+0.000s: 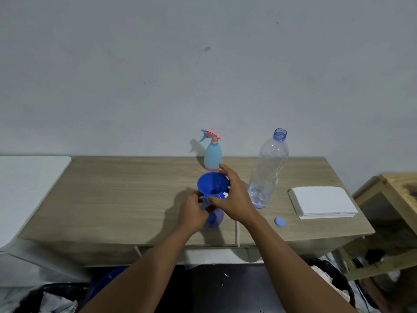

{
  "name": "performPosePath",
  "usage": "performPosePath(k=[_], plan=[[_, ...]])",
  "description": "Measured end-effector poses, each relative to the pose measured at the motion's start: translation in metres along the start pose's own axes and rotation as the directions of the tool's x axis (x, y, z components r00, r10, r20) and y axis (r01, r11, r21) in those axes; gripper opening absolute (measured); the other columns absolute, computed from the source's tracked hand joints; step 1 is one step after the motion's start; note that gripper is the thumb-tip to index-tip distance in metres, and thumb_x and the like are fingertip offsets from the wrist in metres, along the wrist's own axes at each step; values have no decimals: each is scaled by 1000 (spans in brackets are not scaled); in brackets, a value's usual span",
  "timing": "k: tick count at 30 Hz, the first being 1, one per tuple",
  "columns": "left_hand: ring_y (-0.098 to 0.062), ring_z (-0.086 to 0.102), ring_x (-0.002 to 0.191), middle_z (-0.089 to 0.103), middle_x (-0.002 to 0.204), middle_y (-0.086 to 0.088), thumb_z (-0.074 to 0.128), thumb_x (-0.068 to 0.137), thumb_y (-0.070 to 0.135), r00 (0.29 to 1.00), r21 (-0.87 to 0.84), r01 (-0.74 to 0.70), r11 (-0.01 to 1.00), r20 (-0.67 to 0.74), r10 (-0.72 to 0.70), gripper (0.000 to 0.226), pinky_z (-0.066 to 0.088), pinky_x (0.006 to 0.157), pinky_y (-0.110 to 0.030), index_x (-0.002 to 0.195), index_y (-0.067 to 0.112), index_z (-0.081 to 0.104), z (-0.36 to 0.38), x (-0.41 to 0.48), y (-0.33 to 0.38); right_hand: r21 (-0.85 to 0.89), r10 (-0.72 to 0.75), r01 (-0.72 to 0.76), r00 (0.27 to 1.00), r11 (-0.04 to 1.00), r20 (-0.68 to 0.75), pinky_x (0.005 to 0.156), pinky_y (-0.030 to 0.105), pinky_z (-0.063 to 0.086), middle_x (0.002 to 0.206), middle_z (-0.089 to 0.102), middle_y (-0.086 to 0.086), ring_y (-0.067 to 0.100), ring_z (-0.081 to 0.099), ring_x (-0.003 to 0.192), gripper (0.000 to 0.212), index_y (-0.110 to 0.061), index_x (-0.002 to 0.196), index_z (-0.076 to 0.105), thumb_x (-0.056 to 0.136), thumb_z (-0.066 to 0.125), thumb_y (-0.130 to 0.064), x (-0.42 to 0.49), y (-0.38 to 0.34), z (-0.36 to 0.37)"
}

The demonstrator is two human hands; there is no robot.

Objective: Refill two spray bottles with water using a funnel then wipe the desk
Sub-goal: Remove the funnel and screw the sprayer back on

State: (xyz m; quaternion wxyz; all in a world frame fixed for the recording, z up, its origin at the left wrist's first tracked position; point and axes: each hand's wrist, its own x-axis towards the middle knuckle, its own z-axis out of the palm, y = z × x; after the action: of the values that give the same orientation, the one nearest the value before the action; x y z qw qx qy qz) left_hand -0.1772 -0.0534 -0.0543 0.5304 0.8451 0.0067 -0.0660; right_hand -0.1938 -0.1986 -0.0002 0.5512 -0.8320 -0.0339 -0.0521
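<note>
Funnel point(212, 184) sits between hands: left point(194, 211) gripping bottle point(214, 219), right point(232, 195) pinching funnel.

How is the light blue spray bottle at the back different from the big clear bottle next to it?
The light blue spray bottle is opaque and wears a pink trigger head; the clear water bottle is see-through, uncapped and nearly empty. The spray bottle is shorter, the water bottle taller. The spray bottle stands nearer the wall. Both stand upright on the desk, untouched.
</note>
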Motion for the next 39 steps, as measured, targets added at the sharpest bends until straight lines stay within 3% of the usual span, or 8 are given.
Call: performPosePath(k=[5,9,12,16,23,26,31,39], plan=[[-12,69,85,72,91,5,82,76,32,1000,3,0,1000,-8,0,31,55,75,-32,100,19,67,-2,0,-1,6,-14,14,999,1000,-49,99,32,53,133,51,-9,11,53,124,99,-28,149,32,68,89,-21,3,-3,5],[-1,63,76,67,81,13,81,77,20,999,6,-16,1000,-37,16,24,48,66,-18,94,26,65,-7,-2,0,131,52,-30,983,991,-173,89,31,58,128,54,-2,12,61,112,110,-31,150,26,62,91,-24,8,-6,8],[-15,67,89,71,97,1,83,73,18,996,29,-36,999,-82,38,37,54,79,-31,107,17,70,-19,0,-8,286,147,-67,952,956,-269,87,33,59,122,56,1,10,64,108,102,-31,147,29,67,90,-14,13,-8,4],[-17,67,90,71,99,1,88,67,21,989,63,-24,998,-146,33,43,55,84,-38,106,20,70,-39,6,-21,310,236,-152,938,938,-254,73,38,58,125,51,-1,20,67,104,98,-37,143,29,66,89,-25,14,2,-1],[-17,66,92,70,104,-1,88,70,18,980,49,-20,999,-199,29,45,49,78,-24,110,14,68,-59,14,-36,-22,301,-302,953,953,-43,76,19,54,120,58,-1,11,64,95,78,-21,122,44,61,93,-18,-5,51,20],[-15,64,94,69,104,2,87,72,21,981,43,-29,999,-191,37,45,47,76,-19,112,15,67,-59,13,-36,-247,306,-280,949,928,76,78,22,48,116,59,-5,13,60,99,68,-21,118,54,62,91,-24,-7,70,34],[-12,62,94,66,104,4,86,74,21,979,19,-32,999,-200,35,47,49,80,-23,116,13,65,-59,11,-34,-542,299,-153,935,826,191,95,40,49,121,60,4,24,56,111,75,-26,129,56,62,83,-46,-5,80,55],[-6,62,97,66,103,10,85,74,23,983,-30,-14,999,-181,8,45,47,78,-17,114,21,64,-59,11,-36,-545,355,-214,920,811,165,94,36,52,122,57,1,21,55,112,83,-25,128,52,56,89,-47,-11,96,68]])
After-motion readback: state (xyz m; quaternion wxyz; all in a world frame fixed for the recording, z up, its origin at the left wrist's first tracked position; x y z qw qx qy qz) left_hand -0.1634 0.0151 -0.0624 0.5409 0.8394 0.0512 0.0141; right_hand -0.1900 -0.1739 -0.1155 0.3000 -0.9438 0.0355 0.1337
